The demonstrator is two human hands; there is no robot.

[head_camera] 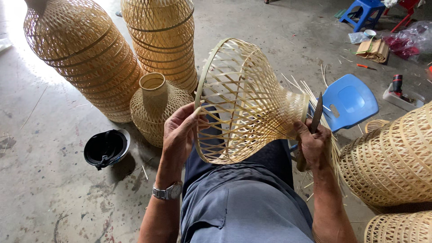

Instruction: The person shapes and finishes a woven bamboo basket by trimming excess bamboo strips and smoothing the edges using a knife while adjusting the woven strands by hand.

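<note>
A pale, open-weave bamboo basket frame (243, 103), wide at one mouth and pinched to a narrow neck, lies sideways across the person's lap, above the grey trousers (243, 202). Its strips cross in diamond gaps, and loose strip ends fan out past the neck. The left hand (180, 135) curls its fingers around the wide rim. The right hand (312, 144) is closed around a dark-bladed knife (316, 118), its blade upright against the neck. A blue plastic stool (348, 101) stands just behind.
</note>
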